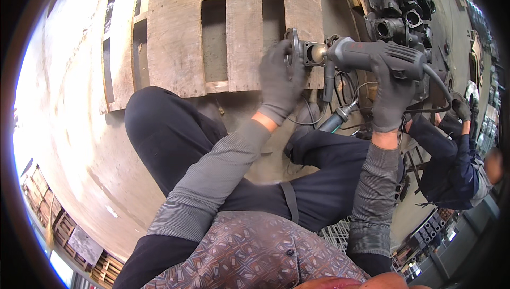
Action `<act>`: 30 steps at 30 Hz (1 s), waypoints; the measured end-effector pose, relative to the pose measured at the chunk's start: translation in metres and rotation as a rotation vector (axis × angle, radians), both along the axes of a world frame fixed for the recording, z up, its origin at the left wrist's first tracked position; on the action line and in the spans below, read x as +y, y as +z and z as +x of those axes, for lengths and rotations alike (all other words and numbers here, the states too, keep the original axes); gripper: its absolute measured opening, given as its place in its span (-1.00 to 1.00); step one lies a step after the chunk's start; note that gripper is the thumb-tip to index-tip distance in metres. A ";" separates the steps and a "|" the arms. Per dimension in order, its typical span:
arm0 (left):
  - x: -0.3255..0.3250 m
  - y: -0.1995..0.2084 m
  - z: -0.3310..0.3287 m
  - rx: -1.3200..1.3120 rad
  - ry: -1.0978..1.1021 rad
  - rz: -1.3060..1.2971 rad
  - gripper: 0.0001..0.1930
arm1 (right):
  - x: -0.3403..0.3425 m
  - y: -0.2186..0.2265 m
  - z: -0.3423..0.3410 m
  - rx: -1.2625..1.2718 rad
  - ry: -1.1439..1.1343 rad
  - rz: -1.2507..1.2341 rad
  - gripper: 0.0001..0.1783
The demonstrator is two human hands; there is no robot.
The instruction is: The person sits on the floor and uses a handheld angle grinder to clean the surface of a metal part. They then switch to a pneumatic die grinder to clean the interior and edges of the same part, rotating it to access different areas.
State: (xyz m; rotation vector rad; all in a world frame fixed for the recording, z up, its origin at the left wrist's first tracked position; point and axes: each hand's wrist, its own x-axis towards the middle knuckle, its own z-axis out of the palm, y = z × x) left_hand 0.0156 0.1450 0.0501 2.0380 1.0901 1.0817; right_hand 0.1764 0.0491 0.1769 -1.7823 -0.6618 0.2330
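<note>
My right hand (391, 95), in a dark grey glove, is wrapped round a corded electric die grinder (358, 55). The tool lies level, its nose pointing left. Its rounded tan grinding head (319, 53) is at the opening of a metal casting (293, 38) with flanged ends. My left hand (281, 82), gloved and a little blurred, grips that casting at the pallet's near right edge. Some of its fingers are hidden behind the part. Under the grinder, a second tool with a blue-green body (333, 121) lies among cables near my foot.
A slatted wooden pallet (175, 34) lies ahead of me. Dark metal castings (390, 2) are heaped at the far right. The grinder's cord (440, 84) loops down on the right. Another person (451, 156) sits nearby at the right. More pallets (64, 225) stand at the lower left.
</note>
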 end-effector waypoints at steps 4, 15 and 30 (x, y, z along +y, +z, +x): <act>-0.031 0.059 -0.002 -0.041 -0.393 -0.544 -0.32 | 0.007 -0.003 -0.011 0.080 0.081 0.012 -0.46; -0.036 0.061 0.055 -0.221 -0.407 -0.404 -0.10 | 0.013 -0.009 -0.009 -0.207 0.151 -0.111 -0.47; -0.021 0.050 0.048 -0.401 -0.395 -0.643 -0.30 | 0.026 -0.016 -0.029 -0.083 0.076 -0.182 -0.36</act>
